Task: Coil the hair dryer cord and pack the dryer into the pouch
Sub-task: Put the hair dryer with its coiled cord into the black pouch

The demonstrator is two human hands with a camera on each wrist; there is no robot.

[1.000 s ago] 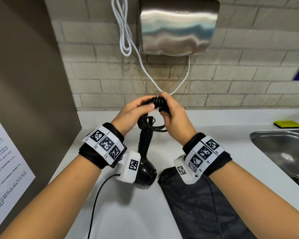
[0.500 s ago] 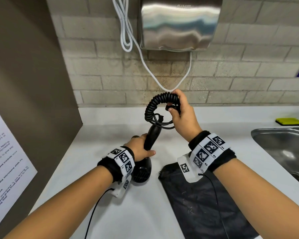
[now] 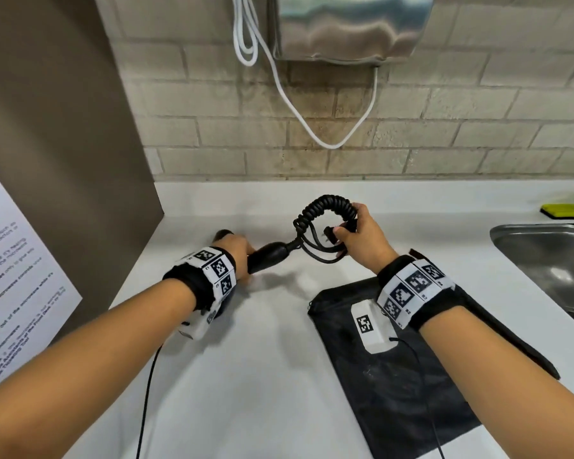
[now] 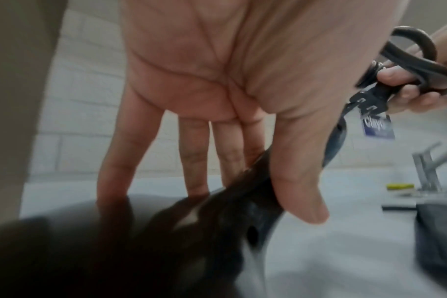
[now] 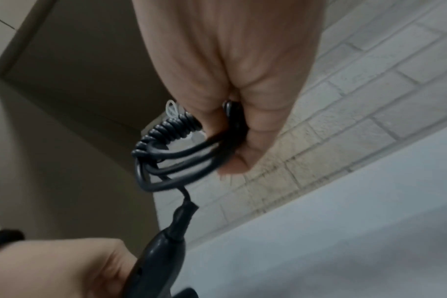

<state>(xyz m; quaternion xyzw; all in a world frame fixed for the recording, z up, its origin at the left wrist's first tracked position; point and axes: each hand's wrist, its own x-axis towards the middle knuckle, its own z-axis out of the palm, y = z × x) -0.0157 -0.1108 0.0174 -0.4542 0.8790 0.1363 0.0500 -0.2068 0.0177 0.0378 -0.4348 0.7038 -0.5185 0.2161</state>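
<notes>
The black hair dryer (image 3: 269, 256) lies low over the white counter (image 3: 262, 376), its handle pointing right. My left hand (image 3: 237, 251) holds it where handle meets body, thumb on one side and fingers on the other; the wrist hides the body. In the left wrist view the left hand (image 4: 253, 201) straddles the dryer (image 4: 217, 231). My right hand (image 3: 348, 233) grips the bundled coiled cord (image 3: 325, 207) and its plug (image 3: 328, 233) above the counter. The right wrist view shows the right hand (image 5: 232, 141) wrapped round the cord (image 5: 168, 129). The black pouch (image 3: 395, 376) lies flat under my right forearm.
A steel sink (image 3: 544, 253) is set into the counter at the right, with a yellow sponge (image 3: 565, 211) behind it. A metal hand dryer (image 3: 352, 24) and a white cable (image 3: 279, 77) hang on the brick wall. A brown panel (image 3: 63, 127) closes the left side.
My left hand left the cord and took the dryer, which went from upright to nearly flat, moving left. My right hand came down and right with the cord bundle.
</notes>
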